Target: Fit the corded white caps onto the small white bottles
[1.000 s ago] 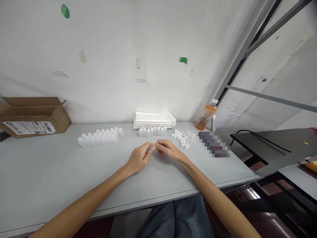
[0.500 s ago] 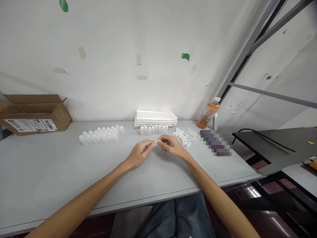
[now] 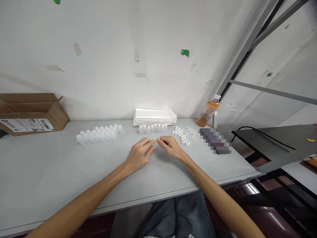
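At the middle of the bench, two hands close in on one small pale piece

Along the back of the grey bench [image 3: 49,155], from the left, stands an open cardboard box [image 3: 32,112] with a barcoded label. Next come packed rows of white plastic bottles [image 3: 96,135], then a stack of white sheets [image 3: 155,116] with a short line of small white bottles [image 3: 151,129] in front of it.

Before that line, the left hand [image 3: 138,155] lies palm down with its fingers curved inward, and the right hand [image 3: 170,147] arches toward it. Their fingertips [image 3: 151,142] nearly meet around a small pale piece [image 3: 155,144], sitting close above the bench. The piece is so small and washed out against the grey that I can't tell whether it is truly pinched or which hand has it.

For a part this small, the fingertips seem the right place to work: wrists low, fingers apart enough to keep it in sight. The spot looks well chosen, just short of the bottles and the neighbouring heap of white caps and cord loops [image 3: 184,135], so knuckles should not catch them.

Further right stand an orange drink bottle [image 3: 208,115] and a pixelated object [image 3: 215,141], with a black-topped table [image 3: 272,138] beyond the bench.
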Demonstrator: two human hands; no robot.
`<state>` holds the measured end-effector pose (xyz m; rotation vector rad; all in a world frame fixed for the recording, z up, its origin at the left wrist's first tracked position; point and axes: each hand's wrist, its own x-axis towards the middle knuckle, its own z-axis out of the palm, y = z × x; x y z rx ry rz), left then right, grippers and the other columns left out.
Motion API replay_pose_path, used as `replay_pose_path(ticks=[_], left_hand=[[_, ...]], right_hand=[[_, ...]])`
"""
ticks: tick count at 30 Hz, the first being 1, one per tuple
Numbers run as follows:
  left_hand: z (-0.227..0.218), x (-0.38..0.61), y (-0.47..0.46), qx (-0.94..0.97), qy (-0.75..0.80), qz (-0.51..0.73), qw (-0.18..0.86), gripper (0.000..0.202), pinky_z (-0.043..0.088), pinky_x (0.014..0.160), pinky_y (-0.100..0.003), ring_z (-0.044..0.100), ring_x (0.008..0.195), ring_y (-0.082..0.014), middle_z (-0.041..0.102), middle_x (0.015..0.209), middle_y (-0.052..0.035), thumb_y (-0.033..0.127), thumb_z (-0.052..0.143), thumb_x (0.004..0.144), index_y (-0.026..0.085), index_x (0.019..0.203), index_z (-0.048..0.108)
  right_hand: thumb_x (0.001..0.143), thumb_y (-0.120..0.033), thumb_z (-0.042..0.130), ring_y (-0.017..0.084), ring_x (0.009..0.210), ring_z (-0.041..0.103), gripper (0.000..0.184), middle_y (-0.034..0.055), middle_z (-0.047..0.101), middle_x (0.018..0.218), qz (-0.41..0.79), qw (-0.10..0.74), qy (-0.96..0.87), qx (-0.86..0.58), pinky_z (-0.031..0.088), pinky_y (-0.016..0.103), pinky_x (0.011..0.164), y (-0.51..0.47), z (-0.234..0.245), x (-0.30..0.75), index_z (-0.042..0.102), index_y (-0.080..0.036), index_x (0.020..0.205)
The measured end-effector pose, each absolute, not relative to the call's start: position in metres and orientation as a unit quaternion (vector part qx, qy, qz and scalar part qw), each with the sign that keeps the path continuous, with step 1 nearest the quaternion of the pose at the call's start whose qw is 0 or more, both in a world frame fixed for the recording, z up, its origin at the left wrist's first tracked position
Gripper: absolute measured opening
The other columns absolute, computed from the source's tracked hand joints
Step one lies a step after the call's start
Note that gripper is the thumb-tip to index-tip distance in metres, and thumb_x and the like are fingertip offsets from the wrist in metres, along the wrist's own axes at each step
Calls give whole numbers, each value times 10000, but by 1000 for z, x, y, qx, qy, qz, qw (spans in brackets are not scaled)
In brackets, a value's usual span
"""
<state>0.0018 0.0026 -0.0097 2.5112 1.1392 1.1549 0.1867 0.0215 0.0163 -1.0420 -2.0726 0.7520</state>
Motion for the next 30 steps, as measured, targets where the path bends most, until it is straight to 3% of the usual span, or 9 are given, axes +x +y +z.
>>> replay_pose_path(ticks=[8,13,15,18,27,30], left_hand=[[-8,2,3,854,356,370,-86,244,442,647,-304,540,714,-175,613,793,-75,229,376,954,165,989,609],[-11,3,4,842,375,387,-36,250,473,708,-294,572,803,-177,624,879,-79,272,384,953,181,1053,595],[-12,4,4,839,380,390,-16,241,474,713,-288,577,803,-171,628,894,-75,283,399,951,184,1052,594],[-13,4,4,839,387,383,12,226,459,672,-276,570,754,-159,625,871,-65,291,413,947,186,1021,599],[-17,5,3,849,388,358,9,253,432,643,-279,545,742,-165,599,816,-65,273,387,948,164,950,615],[-13,6,4,841,398,358,83,261,435,631,-288,523,682,-153,575,782,-51,318,415,936,167,965,626]], right_hand=[[902,-568,417,86,469,270,521,-50,270,487,396,352,-743,-409,226,259,479,19,14,186,303,-205,546],[913,-606,344,109,460,392,550,-36,372,453,438,366,-713,-408,320,261,499,23,16,190,448,-190,569],[904,-587,392,112,484,408,511,-35,398,465,414,371,-728,-400,329,258,516,23,19,191,462,-190,590],[882,-553,464,105,489,381,441,-42,416,495,387,357,-754,-393,303,250,504,23,21,192,449,-196,625],[923,-510,396,97,493,323,470,-46,352,491,345,321,-783,-407,263,254,509,26,10,191,327,-203,574],[916,-533,407,99,496,346,479,-45,368,495,377,338,-763,-403,301,258,527,26,10,190,359,-199,577]])
